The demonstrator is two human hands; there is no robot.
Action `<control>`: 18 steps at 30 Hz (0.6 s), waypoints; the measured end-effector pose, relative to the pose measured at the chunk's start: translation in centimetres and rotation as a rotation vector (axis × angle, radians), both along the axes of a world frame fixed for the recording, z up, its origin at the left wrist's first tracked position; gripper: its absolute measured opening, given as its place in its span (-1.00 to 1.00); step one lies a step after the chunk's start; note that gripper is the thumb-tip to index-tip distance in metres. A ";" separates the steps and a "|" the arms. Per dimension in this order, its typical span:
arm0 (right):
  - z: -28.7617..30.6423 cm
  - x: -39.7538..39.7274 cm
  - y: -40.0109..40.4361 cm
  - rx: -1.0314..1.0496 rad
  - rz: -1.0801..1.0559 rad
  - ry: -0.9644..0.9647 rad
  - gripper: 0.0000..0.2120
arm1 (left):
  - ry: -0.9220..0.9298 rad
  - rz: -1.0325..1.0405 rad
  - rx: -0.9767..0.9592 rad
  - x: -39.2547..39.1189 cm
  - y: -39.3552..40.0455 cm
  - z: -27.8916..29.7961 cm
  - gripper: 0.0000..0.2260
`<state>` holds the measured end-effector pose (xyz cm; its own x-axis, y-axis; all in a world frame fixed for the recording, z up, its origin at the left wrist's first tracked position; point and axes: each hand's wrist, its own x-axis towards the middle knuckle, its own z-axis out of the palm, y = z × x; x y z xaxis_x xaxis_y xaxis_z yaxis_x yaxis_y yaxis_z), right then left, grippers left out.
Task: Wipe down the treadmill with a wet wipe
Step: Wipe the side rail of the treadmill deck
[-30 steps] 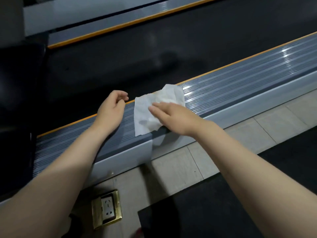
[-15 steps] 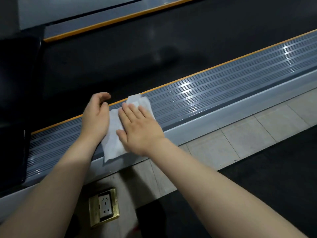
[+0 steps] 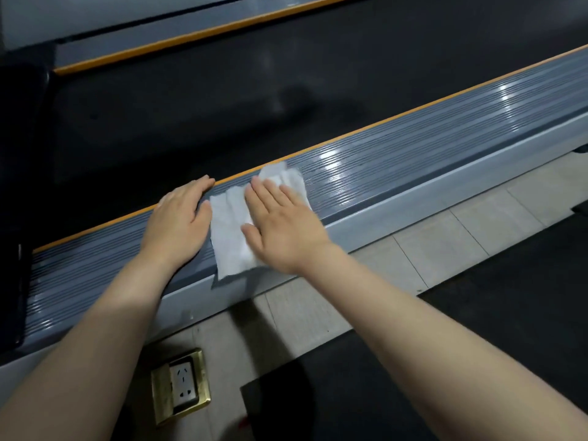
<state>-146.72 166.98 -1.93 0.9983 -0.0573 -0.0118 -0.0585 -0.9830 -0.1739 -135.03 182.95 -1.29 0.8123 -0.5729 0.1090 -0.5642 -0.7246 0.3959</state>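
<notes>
Right hand (image 3: pixel 281 230) flat, fingers straight and spread, palm pressing down on the white, crinkled wet wipe (image 3: pixel 234 232). No pinch here, just weight, which looks like the way to keep the whole sheet in contact with the surface. The wipe lies opened out across the grey ribbed side rail of the treadmill (image 3: pixel 413 160), its far corner reaching the thin orange trim strip (image 3: pixel 350 135) and its near edge hanging over the rail's smooth pale-grey side.

Left hand (image 3: pixel 179 222) just beside it, also open, fingers straight and together, resting palm-down on the same rail with the fingertips at the orange strip. It holds nothing; my read is that it's a brace, steadying the body while the other hand works.

Beyond the rail, the wide black running belt (image 3: pixel 254 100), and across it the second grey rail with its own orange edge. Glossy highlights on the ribs to the right may be wetness, or only lamp glare.

Below the rail, pale floor tiles (image 3: pixel 445 237), a dark rubber mat (image 3: pixel 397 386), and a brass-framed floor socket (image 3: pixel 181 386) close under the left forearm, worth keeping drips away from.
</notes>
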 end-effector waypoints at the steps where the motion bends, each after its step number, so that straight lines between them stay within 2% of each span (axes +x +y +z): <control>1: 0.3 -0.3 -1.4 0.013 -0.003 0.014 -0.37 | -0.014 -0.022 0.016 -0.1 0.0 0.0 -0.61; 5: -0.4 -1.8 -13.6 -0.038 -0.402 -0.089 -0.19 | -0.025 -0.137 0.047 -0.5 0.0 0.2 -0.60; 7: -0.3 -3.2 -19.9 -0.043 -0.613 -0.016 -0.23 | -0.035 -0.203 0.096 -0.5 -0.2 0.1 -0.59; 9: 0.4 -3.5 -21.9 0.003 -0.741 0.030 -0.30 | -0.052 -0.232 0.141 -0.5 -0.6 0.1 -0.58; 10: 0.6 -3.0 -20.8 0.020 -0.738 0.030 -0.26 | -0.053 -0.236 0.155 -0.4 -0.8 0.1 -0.57; 12: 0.3 -2.1 -15.4 0.016 -0.525 -0.032 -0.16 | -0.034 -0.246 0.162 -0.4 -1.7 0.2 -0.56; 15: -0.5 -2.6 -6.8 0.002 -0.112 -0.023 -0.30 | 0.011 -0.228 0.113 -0.9 -4.2 0.6 -0.55; 16: 0.0 -3.0 -6.4 0.015 -0.068 0.004 -0.35 | 0.016 -0.234 0.093 -1.2 -5.2 0.9 -0.55; 18: 0.6 -3.1 -9.8 0.019 -0.122 0.004 -0.40 | 0.003 -0.284 0.069 -2.4 -7.4 1.3 -0.54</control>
